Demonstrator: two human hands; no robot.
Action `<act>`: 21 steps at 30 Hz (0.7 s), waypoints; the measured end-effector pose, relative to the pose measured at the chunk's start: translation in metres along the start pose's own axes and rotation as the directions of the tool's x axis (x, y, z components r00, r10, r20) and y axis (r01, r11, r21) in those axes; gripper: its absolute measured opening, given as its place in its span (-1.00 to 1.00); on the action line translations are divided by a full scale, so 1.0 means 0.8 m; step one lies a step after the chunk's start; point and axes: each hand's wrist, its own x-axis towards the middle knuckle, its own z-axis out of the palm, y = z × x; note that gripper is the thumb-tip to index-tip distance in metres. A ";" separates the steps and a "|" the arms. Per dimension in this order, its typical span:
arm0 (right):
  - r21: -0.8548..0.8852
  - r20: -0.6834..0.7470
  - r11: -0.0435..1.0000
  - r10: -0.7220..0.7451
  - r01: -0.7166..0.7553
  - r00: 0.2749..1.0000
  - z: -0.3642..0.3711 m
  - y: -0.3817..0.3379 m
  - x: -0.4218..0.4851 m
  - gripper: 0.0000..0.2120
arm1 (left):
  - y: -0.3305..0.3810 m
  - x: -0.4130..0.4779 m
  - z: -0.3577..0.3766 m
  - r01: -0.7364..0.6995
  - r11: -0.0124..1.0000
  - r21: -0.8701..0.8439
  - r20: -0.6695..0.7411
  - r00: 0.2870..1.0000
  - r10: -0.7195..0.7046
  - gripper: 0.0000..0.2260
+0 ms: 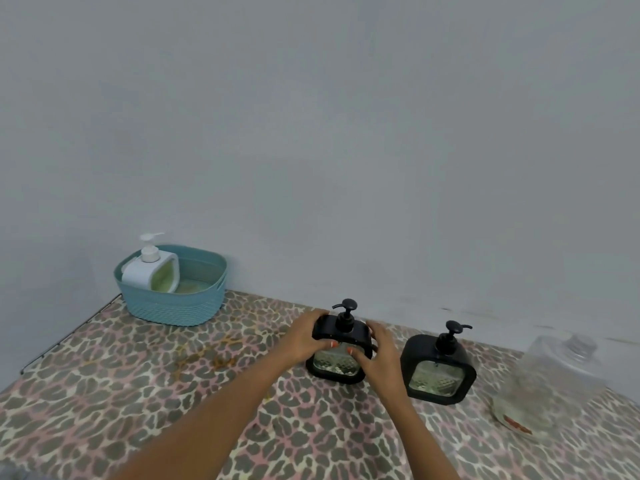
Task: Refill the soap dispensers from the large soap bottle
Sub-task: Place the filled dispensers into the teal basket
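A black soap dispenser (pixel 341 329) with a pump top and a clear patterned window stands on the patterned table. My left hand (pixel 304 336) grips its left side, thumb across the front. My right hand (pixel 375 351) grips its right side. To its right stands a second black dispenser (pixel 438 367), untouched. Farther right is the large clear soap bottle (pixel 550 379) with a red label low on it and little liquid visible. A white dispenser (pixel 150 273) with greenish soap sits in a blue basket (pixel 173 306) at the back left.
The table (pixel 121 393) wears a leopard-print cover with some yellowish stains left of the held dispenser. A plain grey wall rises right behind the table. A thin metal edge runs along the table's left side.
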 end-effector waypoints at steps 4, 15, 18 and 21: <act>0.070 0.054 0.996 0.050 -0.054 0.997 -0.003 0.001 0.006 -0.45 | 0.000 0.001 -0.002 -0.016 1.000 -0.025 -0.011 1.000 0.016 -0.54; -0.040 0.114 0.998 -0.039 0.044 0.993 -0.011 -0.034 0.019 -0.46 | 0.006 -0.015 -0.037 -0.066 0.998 0.003 -0.067 0.996 0.066 -0.53; -0.050 0.138 0.994 -0.094 0.102 0.986 -0.008 -0.064 0.028 -0.46 | 0.010 -0.021 -0.070 -0.093 0.996 0.015 -0.124 0.988 0.094 -0.51; -0.052 0.169 0.985 -0.154 0.165 0.973 0.001 -0.099 0.040 -0.47 | 0.012 -0.029 -0.105 -0.104 0.994 0.017 -0.180 0.978 0.105 -0.51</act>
